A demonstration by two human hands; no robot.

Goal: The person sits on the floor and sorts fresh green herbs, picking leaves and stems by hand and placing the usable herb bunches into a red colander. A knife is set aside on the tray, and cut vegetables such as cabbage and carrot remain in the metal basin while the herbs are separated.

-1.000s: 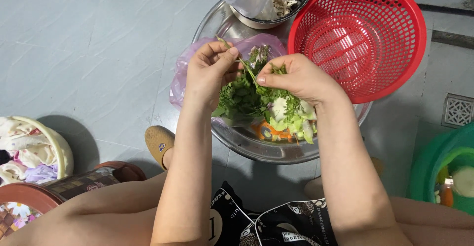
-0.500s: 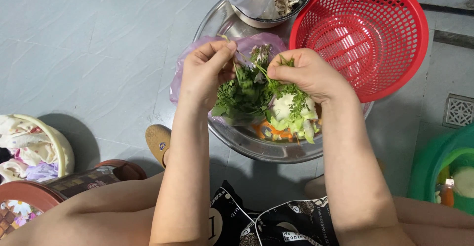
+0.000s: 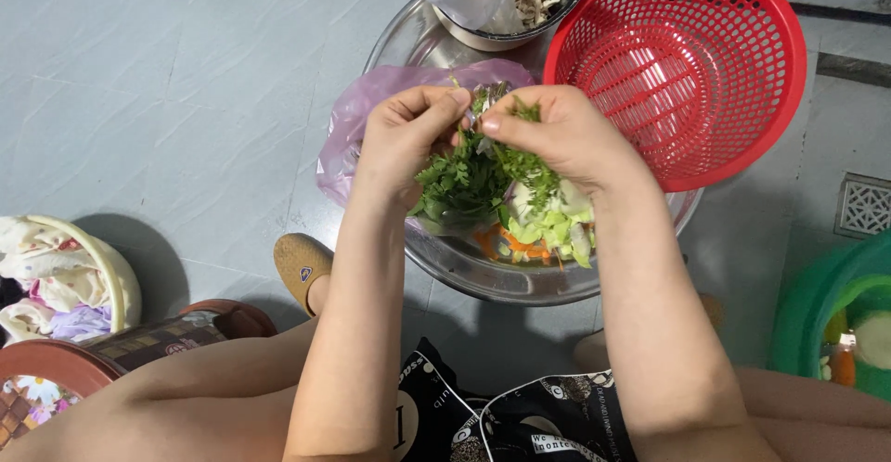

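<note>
We see the left hand (image 3: 404,137) and right hand (image 3: 566,133) pinched together on a herb sprig (image 3: 478,170) (leaves hanging down) above the steel bowl (image 3: 483,276).

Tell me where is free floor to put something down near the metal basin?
Bare grey floor lies left of the pink plastic bag, above the cloth basket. It is crowded around the metal basin: red colander, green tub, both hands.

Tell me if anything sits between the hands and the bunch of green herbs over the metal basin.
Nothing visible does. The left hand and right hand both already pinch the green herbs directly, above the metal basin. The red basket sits off to the right.
</note>
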